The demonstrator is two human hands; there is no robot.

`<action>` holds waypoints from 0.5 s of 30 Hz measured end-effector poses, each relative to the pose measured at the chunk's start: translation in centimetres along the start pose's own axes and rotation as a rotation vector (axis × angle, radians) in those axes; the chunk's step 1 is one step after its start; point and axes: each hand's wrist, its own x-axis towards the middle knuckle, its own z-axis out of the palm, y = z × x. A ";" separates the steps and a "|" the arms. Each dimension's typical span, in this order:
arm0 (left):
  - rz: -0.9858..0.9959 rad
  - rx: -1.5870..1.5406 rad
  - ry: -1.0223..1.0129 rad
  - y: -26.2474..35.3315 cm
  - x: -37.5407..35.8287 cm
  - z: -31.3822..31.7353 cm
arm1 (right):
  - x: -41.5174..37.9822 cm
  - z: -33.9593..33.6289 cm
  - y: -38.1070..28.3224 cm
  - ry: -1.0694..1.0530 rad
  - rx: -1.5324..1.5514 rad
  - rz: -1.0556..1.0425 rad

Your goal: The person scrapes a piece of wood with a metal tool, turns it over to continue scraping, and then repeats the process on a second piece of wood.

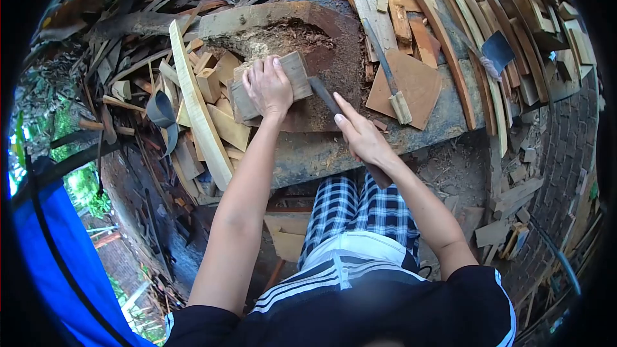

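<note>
From where I stand, the left hand (267,87) is clamped on a weathered grey-brown rectangular wooden block (297,76) at the person's eleven o'clock; the right hand (365,138) grips a long dark flat-bladed tool (324,96), tip near the block's three-o'clock edge.

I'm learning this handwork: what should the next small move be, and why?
Probably work the dark tool gently along the right edge of the wooden block: the right hand grips it, tip at or near that edge, while the left hand lies over the block, seemingly steadying it.
</note>
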 end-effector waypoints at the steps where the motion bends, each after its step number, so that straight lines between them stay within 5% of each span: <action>1: -0.003 -0.001 0.006 0.0 0.1 0.0 | -0.2 0.4 0.1 0.005 0.013 0.000; 4: 0.002 0.013 0.013 0.0 0.0 0.1 | -0.8 1.7 1.2 0.035 -0.089 0.012; 6: 0.010 0.024 0.021 0.0 0.0 0.2 | -0.7 2.9 2.1 0.139 -0.178 -0.213; 15: 0.019 0.062 0.008 -0.2 0.1 0.4 | -0.6 5.1 0.5 0.431 -0.709 -0.261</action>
